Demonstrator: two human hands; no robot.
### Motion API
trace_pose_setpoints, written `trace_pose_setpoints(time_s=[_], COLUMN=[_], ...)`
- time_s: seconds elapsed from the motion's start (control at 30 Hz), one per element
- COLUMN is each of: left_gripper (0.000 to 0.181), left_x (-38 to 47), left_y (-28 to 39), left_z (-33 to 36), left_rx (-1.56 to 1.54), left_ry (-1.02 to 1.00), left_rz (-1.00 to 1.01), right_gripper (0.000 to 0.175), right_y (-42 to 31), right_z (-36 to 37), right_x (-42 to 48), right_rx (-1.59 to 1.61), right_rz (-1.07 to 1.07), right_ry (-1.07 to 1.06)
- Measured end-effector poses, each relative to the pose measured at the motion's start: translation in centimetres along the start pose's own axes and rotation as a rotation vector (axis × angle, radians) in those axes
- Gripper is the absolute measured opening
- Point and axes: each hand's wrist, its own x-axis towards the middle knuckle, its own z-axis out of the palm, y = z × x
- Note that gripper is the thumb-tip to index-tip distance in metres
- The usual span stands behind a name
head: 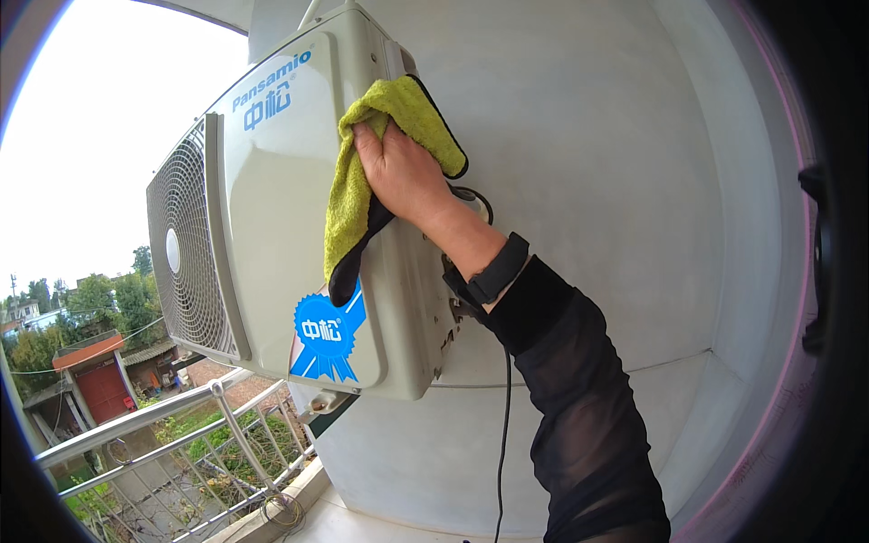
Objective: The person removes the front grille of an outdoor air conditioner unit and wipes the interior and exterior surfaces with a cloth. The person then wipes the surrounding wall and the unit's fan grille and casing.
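Note:
My right hand (400, 170) grips a yellow-green microfiber cloth (349, 197) with a black edge and dark underside. It presses the cloth against the front right edge of an air conditioner outdoor unit (271, 197), near the top. One end of the cloth hangs down to a blue rosette sticker (327, 329) low on the front panel. The round fan grille (183, 244) lies at the unit's left. A black band is around my right wrist, above a sheer black sleeve. My left hand is out of view.
A metal railing (146, 424) runs below the unit at the lower left, with a coil of wire at its foot. The grey wall (577, 176) stands behind and right of the unit. A black cable (504, 434) hangs along the wall beside my forearm.

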Motion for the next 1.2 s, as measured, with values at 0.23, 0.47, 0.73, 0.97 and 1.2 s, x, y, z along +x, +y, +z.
trace_pose_setpoints(time_s=[0.23,0.47,0.73,0.97,1.2], left_gripper=[0.037,0.038,0.04,0.041,0.043], left_x=[-0.4,-0.8,-1.9,-3.2,-2.9], left_y=[1.7,1.5,0.1,-1.1,-1.2], left_z=[0.0,1.0,2.2,3.4,3.7], left_rx=[0.02,0.0,-0.032,-0.048,-0.04], left_ry=[0.016,0.03,0.051,0.053,0.046], left_rz=[0.013,-0.001,-0.046,-0.094,-0.091], right_gripper=[0.057,0.067,0.062,0.036,0.027], right_y=[-0.1,0.8,4.0,12.1,13.3], right_z=[-1.5,-1.3,-0.1,-0.6,-1.3], right_x=[-4.1,5.8,17.5,22.2,19.9], right_rx=[0.075,0.015,-0.086,-0.274,-0.311], right_rz=[0.057,0.014,-0.031,-0.207,-0.414], right_ry=[-0.164,-0.123,-0.087,-0.301,-0.017])
